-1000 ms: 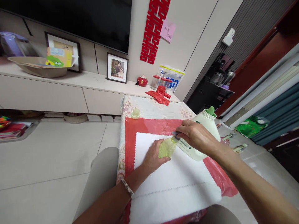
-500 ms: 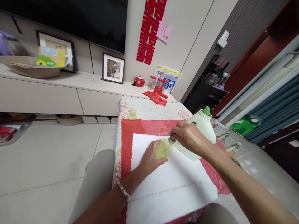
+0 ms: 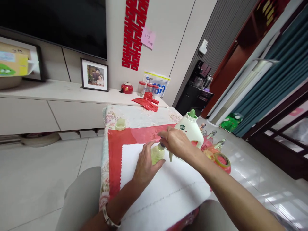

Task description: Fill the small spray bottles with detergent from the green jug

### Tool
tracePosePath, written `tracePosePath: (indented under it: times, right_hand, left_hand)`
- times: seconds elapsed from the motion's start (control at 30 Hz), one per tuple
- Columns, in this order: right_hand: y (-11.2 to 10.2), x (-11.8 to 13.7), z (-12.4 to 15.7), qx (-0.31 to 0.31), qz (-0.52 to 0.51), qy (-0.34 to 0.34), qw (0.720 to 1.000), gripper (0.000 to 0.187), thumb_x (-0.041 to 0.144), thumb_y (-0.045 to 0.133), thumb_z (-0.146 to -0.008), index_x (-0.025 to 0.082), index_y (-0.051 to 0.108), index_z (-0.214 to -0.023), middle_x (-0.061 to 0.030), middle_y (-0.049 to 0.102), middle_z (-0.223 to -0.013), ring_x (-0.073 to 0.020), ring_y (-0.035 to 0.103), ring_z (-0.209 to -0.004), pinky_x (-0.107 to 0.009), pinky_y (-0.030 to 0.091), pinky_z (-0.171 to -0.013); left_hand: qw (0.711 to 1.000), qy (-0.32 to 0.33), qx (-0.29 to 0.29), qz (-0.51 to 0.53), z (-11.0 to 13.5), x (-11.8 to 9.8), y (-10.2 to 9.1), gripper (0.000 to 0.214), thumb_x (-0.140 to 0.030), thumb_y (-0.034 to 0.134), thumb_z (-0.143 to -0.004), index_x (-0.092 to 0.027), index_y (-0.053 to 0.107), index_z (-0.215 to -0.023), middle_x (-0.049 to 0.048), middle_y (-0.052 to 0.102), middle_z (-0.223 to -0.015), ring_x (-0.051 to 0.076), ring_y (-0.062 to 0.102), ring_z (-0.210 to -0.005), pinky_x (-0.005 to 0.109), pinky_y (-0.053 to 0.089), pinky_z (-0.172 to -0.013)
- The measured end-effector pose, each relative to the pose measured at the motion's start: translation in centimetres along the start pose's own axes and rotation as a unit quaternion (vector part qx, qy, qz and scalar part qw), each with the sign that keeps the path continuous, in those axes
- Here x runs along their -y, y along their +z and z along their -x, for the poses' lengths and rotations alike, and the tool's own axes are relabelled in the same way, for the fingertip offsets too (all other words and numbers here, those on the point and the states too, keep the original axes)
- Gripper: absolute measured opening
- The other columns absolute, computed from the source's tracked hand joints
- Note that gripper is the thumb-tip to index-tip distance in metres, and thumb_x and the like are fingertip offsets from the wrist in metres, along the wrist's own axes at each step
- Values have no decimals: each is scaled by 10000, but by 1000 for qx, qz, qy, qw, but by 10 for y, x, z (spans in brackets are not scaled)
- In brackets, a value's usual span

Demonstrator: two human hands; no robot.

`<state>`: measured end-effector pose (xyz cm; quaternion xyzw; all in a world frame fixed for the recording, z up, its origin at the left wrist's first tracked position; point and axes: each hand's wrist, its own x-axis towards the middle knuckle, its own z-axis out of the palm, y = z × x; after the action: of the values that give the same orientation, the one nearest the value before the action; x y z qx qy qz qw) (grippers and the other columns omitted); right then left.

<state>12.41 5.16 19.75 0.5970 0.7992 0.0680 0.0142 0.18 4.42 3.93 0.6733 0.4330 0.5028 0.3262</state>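
Observation:
A small clear bottle of yellowish liquid [image 3: 157, 155] stands on the white cloth [image 3: 168, 189]. My left hand [image 3: 145, 160] is wrapped round its side, thumb in front and fingers behind. At the bottle's neck, my right hand [image 3: 176, 141] grips a dark grey pump top [image 3: 161, 146], partly hidden by the fingers. Just behind my right hand is a large pale green detergent jug [image 3: 190, 128], its mouth uncapped and its green spout showing. A pale green cap [image 3: 120, 124] sits at the far left of the table, on the edge of the red sheet [image 3: 115, 160].
Pink and orange spray bottles [image 3: 213, 146] and a roll of tape [image 3: 222, 160] are right of the jug. Red plastic [image 3: 146, 102], lidded glass jars [image 3: 141, 88], a red pot [image 3: 126, 88] and a framed photo [image 3: 95, 75] line the cabinet behind the table.
The view has swung to the right, so the scene sits further left. My left fingers have straightened and moved up the bottle, and my right hand remains at its neck.

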Motion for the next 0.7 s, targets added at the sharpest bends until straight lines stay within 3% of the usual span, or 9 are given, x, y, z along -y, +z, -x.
tracePosePath:
  times: [0.13,0.3,0.5,0.7]
  right_hand:
    - [4,2,-1,-6,-10,28,1000,177,232,520,-913,211,696,-923,-68,622,-894,-175,600,-727,-284,251,-568]
    - [3,2,-1,-17,-51,41,998,195,207,520,-893,179,712,-903,-101,653,-912,-194,613,-754,-284,295,-591]
    - [-1,-21,5,-19,-172,-53,983,296,167,440,-958,196,730,-909,-25,717,-832,-142,626,-754,-255,400,-669]
    - [15,-43,8,-45,-229,-121,965,388,-6,486,-860,212,723,-1075,-14,747,-977,-142,661,-883,-250,466,-792]
  left_hand:
    - [998,23,-29,44,-12,-17,8,433,-185,648,-786,-254,494,-1185,63,655,-1204,252,627,-1152,429,499,-977]
    - [995,22,-65,70,-18,-16,23,189,-229,560,-873,-256,510,-1054,42,717,-1050,219,689,-982,372,545,-853]
    - [994,38,-81,65,-16,-10,23,193,-336,520,-921,-231,514,-1082,83,717,-1084,245,689,-1022,402,546,-888]
    - [994,53,-75,53,-16,-7,22,214,-306,467,-949,-210,532,-1128,108,717,-1091,258,694,-1039,424,553,-901]
